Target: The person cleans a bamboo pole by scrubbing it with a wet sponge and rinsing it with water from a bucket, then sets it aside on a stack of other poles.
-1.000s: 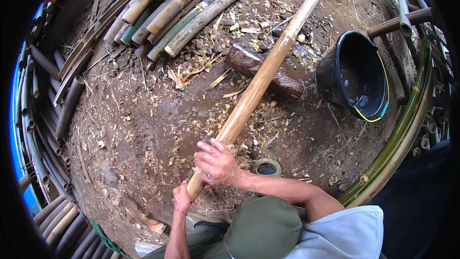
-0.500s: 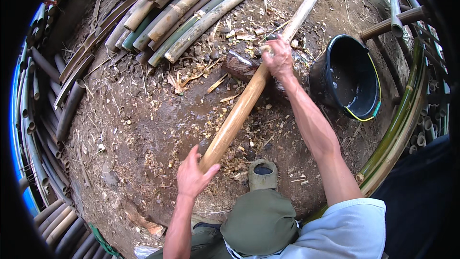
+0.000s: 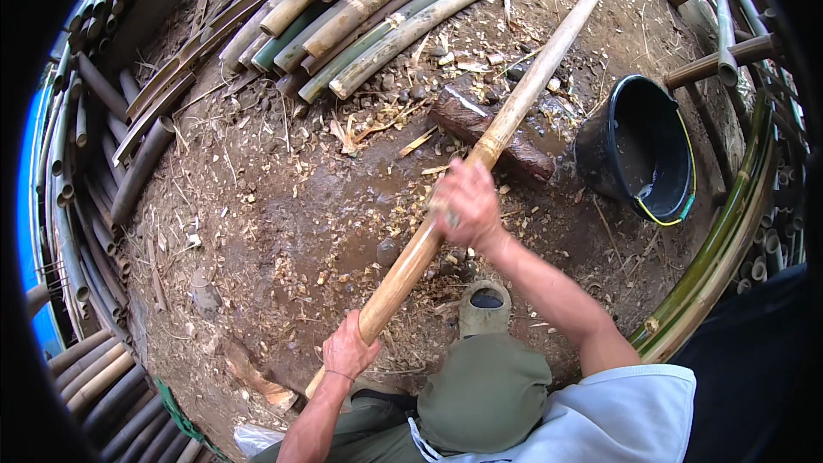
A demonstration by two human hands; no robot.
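I saw the left hand [image 3: 350,347] grip the pole [image 3: 408,270], steadying it, while the right hand [image 3: 470,207], closure unclear, slid nearer.

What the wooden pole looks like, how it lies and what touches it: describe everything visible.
The wooden pole is long and round, light tan with a paler far stretch, and its surface looks smooth. It appears narrower toward its far end. It slants from lower left to upper right, crossing over a dark brown block and apparently resting on it. The left hand is wrapped around its lower part; the right hand, blurred, lies over its middle.
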